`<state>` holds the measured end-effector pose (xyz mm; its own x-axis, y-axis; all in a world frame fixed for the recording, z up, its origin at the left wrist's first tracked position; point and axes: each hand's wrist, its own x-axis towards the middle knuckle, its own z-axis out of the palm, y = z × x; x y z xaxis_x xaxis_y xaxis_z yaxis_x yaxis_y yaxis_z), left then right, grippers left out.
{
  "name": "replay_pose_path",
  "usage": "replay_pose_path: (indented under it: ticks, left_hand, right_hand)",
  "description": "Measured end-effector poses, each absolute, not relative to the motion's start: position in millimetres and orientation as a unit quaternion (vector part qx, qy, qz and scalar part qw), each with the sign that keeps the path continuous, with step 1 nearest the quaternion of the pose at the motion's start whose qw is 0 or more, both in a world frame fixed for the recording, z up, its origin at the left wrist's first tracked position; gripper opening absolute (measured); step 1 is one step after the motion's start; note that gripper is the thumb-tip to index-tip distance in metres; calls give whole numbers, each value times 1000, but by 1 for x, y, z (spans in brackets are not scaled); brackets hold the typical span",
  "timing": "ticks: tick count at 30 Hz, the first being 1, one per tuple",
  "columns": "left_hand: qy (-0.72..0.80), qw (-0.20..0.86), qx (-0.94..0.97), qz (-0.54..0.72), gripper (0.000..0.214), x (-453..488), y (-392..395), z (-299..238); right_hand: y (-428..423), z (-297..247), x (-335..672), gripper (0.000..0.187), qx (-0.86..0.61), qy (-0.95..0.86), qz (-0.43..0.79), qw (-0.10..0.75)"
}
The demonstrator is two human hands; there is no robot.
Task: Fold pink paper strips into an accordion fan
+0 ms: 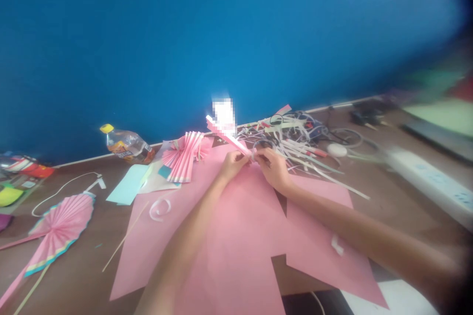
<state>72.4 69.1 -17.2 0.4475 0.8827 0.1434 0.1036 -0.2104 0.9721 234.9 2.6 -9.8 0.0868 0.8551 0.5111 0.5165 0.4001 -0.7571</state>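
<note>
Over large pink paper sheets [236, 236], my two hands meet close together. My left hand [233, 165] is closed in a pinch on a narrow strip of folded pink paper [232, 141], which slants up and to the left. At the strip's lower end, my right hand [275, 168] is closed with fingertips pressed together; a small pale bit shows there, too blurred to name. To the left of my hands lies a pleated pink paper fan [186, 157]. A finished-looking round pink fan [61, 229] with blue and yellow edging rests at the far left.
Behind my right hand spreads a tangled heap of paper strips [295, 138]. A yellow-capped plastic bottle [129, 145] lies near the blue wall [221, 34], with light blue paper [127, 184] in front. A white power strip [432, 177] and cables are at right. A thin stick [123, 238] lies left.
</note>
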Motion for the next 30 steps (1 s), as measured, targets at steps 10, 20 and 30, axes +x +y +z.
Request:
replay_pose_path:
  ticks: [10,20,30]
  left_hand:
    - [368,510,680,376,42,73,70,-19]
    - [318,540,696,350,46,71,64,-10]
    - [348,457,746,336,46,72,63,-14]
  right_hand:
    - [4,-14,234,18,-534,-659,148,508]
    - [5,-13,235,17,-532,-665,156,501]
    - [7,-19,236,19,-552,-711,110,422]
